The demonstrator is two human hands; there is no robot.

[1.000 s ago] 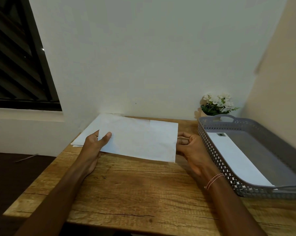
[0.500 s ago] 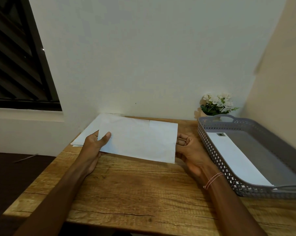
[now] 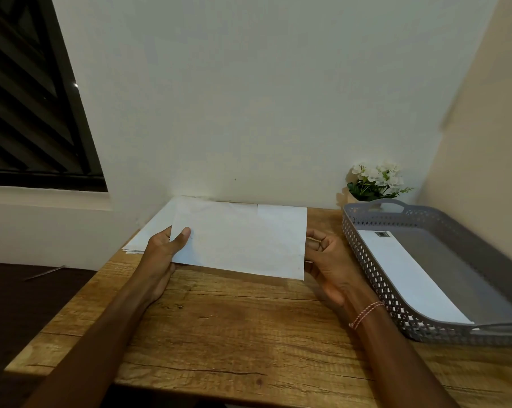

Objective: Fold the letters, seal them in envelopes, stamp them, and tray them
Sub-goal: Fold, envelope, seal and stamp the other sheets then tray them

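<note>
The left hand (image 3: 160, 254) pinches the letter (image 3: 240, 240) at its left edge, thumb on top, lifted over the table (image 3: 234, 319). It is light and floppy, so it wants holding at both edges. The right hand (image 3: 325, 260) curls at the right edge, apparently gripping it. The grey tray (image 3: 362, 260) holds 1 stamped envelope (image 3: 407, 275).

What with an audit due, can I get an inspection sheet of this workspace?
Surface: wooden table, cracked grain.
Job's things: sheet held over the table; paper stack behind it, left; stamped envelope in grey tray, right.
Clutter: flowers behind the tray.
Hands: left hand pinches the sheet's left edge; right hand grips its right edge.
Cables: nothing seen.
Surroundings: white wall; dark window at left.
</note>
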